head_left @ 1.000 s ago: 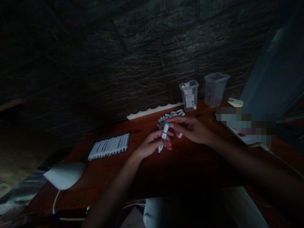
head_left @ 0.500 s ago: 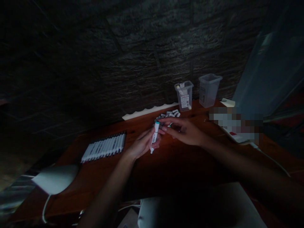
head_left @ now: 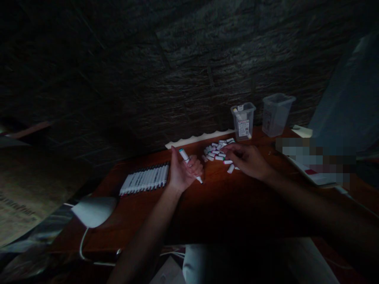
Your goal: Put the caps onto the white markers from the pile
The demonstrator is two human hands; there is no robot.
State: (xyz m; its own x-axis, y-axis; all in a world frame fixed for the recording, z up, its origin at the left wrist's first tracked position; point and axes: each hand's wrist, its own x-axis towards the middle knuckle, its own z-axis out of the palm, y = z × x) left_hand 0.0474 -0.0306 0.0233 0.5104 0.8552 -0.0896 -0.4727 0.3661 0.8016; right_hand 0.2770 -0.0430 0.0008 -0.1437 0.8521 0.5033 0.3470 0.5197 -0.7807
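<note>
My left hand [head_left: 184,172] is closed round a white marker [head_left: 186,157] with a teal end cap that sticks up and to the left out of the hand. My right hand [head_left: 247,159] rests palm down on a loose pile of small white marker caps [head_left: 215,151]; its fingertips curl at the pile's right side, and I cannot make out anything in them. A neat row of white markers [head_left: 145,179] lies on the wooden table [head_left: 225,201], left of my left hand.
Two clear plastic tubs [head_left: 243,120] [head_left: 276,114] stand at the back by the dark stone wall. A white scalloped strip [head_left: 197,139] lies along the table's far edge. A white lamp head [head_left: 94,211] with its cord sits at front left. Papers [head_left: 314,175] lie at the right.
My right hand has left the marker and moved right onto the cap pile. My left hand has turned palm up, tilting the marker so its teal end points up and left.
</note>
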